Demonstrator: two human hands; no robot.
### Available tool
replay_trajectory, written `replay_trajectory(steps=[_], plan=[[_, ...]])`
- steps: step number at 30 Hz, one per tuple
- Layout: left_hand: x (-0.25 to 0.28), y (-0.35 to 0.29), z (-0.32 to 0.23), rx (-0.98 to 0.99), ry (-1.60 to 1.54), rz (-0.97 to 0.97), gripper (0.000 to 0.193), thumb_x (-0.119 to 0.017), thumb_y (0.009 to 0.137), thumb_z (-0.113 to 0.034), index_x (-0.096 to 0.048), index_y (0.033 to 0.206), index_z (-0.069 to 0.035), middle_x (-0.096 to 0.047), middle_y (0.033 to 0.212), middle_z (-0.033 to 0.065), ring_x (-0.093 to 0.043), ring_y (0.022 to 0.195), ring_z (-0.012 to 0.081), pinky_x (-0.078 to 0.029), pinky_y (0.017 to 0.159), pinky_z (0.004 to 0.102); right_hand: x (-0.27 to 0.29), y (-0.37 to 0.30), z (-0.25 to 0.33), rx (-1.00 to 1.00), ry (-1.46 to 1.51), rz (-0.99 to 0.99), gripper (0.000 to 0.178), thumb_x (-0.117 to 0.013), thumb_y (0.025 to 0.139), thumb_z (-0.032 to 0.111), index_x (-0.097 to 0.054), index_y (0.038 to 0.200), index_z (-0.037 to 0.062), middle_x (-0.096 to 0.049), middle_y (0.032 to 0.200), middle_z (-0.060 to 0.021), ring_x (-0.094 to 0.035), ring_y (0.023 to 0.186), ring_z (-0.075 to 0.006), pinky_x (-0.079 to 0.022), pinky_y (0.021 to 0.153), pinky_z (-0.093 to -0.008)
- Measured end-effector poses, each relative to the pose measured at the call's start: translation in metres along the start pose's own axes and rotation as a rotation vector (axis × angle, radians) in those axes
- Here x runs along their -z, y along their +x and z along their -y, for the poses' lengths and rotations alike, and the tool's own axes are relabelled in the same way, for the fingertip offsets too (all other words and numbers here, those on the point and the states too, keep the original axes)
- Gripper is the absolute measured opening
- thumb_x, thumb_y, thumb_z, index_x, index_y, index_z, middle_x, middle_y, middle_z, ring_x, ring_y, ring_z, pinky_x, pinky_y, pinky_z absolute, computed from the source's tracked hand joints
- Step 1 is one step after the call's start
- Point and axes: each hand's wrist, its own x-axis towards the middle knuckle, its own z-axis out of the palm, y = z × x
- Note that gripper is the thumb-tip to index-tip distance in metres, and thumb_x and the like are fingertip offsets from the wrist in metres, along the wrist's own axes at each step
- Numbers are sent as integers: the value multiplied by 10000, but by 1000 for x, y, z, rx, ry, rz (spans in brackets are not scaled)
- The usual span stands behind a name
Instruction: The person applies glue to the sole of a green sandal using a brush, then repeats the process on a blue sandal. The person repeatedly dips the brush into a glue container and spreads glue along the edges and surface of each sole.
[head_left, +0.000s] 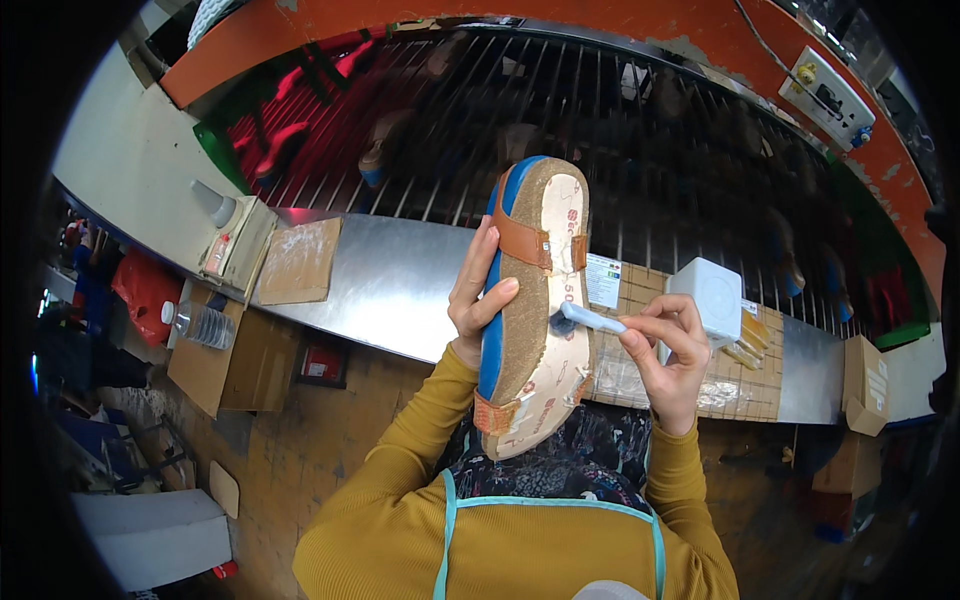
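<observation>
My left hand [476, 292] grips the left side of a sandal [525, 365], its fingers along the blue edge and the thumb on the cork. The sandal stands nearly upright in front of me. It has brown straps, a cork face and a pale printed panel along the middle. My right hand [668, 352] is closed on the pale blue handle of a small brush [590, 319]. The brush's dark head meets the pale panel about halfway along the sandal.
Beyond the metal ledge [390, 285] lies a rack of rods [440, 180] bearing several shoes. A white box-shaped container [706, 298] stands right of my right hand. Cardboard [302, 262], a clear plastic bottle [204, 325] and a grey-tipped bottle [216, 204] are at left.
</observation>
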Motion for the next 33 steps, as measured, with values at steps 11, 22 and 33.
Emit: replay_trajectory(steps=[11,22,33], plan=[[3,5,-10,38,87,-9,520,-777,750,-211,-541,1209,-273,-438,1454,172,-412,1318,473,-425,1065,530,-10,8,3,230,-431,-211,228,-815,718,107,-767,941,112,-601,891,-19,-530,750,-132,-287,802,-315],[0,8,-8,34,77,-10,470,-755,772,-192,-555,1191,-259,-472,1423,188,-433,1305,467,-432,1057,531,-8,14,-20,164,-205,-130,221,-815,697,93,-767,912,101,-595,865,-7,-530,760,-129,-326,780,-301],[-5,9,-6,30,72,-15,449,-742,784,-175,-557,1188,-242,-472,1422,194,-433,1303,473,-422,1063,531,-7,-11,-26,55,-55,-98,190,-804,716,71,-765,901,66,-587,861,-15,-542,708,-110,-358,771,-273]])
